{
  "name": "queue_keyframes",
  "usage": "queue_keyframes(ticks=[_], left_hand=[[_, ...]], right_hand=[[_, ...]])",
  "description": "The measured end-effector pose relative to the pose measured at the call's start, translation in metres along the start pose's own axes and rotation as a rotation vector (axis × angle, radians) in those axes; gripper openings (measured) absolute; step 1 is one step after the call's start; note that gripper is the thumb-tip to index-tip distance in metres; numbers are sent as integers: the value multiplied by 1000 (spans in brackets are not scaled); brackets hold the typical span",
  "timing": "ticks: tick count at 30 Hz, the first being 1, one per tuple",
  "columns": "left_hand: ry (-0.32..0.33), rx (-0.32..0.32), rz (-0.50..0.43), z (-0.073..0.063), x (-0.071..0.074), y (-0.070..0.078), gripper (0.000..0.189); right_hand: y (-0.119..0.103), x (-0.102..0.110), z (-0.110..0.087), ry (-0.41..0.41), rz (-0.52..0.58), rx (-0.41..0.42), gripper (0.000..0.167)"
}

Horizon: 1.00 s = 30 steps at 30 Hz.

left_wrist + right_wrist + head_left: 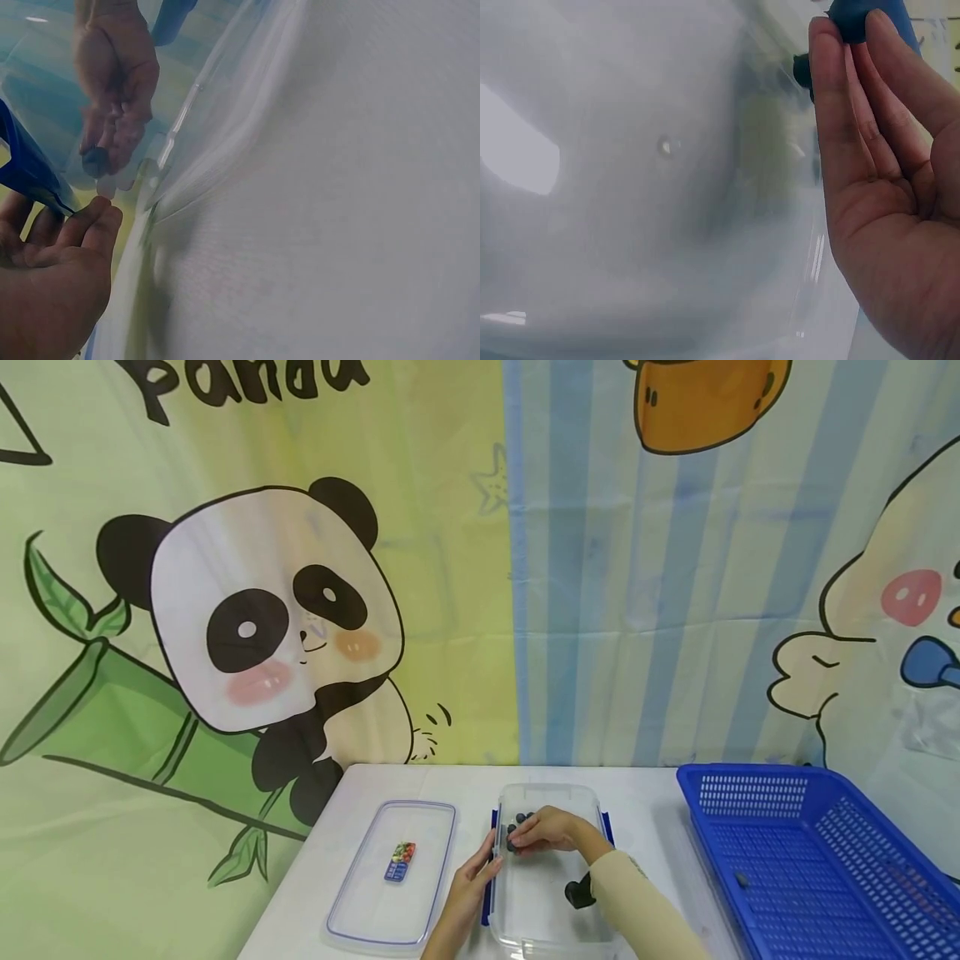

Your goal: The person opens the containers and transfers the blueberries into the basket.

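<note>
In the head view a clear plastic box [536,910] with blue side latches stands on the table. Several blueberries [521,818] lie near its far left corner. My right hand [551,829] reaches into the box and pinches a blueberry [850,20] between thumb and fingertips; another dark berry [801,71] shows behind the fingers. My left hand [468,885] rests at the box's left side, its fingertips touching the wall by a blue latch [34,169]. Through the clear wall, the left wrist view also shows the right hand with the berry.
Left of the box lies a clear lid [360,910] with a blue seal and a fruit label [401,862]. A blue perforated basket [810,877] stands at the right. A printed curtain [450,568] hangs behind the white table [645,810].
</note>
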State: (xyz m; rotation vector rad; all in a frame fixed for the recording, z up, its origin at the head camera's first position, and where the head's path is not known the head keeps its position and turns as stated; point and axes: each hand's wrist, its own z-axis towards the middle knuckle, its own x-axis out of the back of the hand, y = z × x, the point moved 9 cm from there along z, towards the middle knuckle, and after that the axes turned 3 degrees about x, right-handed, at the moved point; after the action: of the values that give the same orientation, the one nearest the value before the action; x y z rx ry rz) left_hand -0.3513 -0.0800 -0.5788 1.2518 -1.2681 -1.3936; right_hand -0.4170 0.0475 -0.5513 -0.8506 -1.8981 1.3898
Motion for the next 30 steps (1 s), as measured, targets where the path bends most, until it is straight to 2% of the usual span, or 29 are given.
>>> queue_keyframes(ticks=[8,13,17,20,25,30], left_hand=[[25,5,-2,1,0,-1,54],[31,22,-13,2,2,-3,55],[28,18,-7,2,2,-1,55],[36,14,-8,2,3,0,55],[43,18,-25,0,4,0,54],[27,27,-25,-2,-1,4,55]], right_hand=[[-9,31,-14,-66,69,-3,24],[-28,62,-38,-111,80,30,28],[-38,98,-71,-120,77,56,27],[-36,130,-101,-115,82,76,26],[-16,179,-151,-118,150,99,26],[5,215,-202,-184,295,115,33]])
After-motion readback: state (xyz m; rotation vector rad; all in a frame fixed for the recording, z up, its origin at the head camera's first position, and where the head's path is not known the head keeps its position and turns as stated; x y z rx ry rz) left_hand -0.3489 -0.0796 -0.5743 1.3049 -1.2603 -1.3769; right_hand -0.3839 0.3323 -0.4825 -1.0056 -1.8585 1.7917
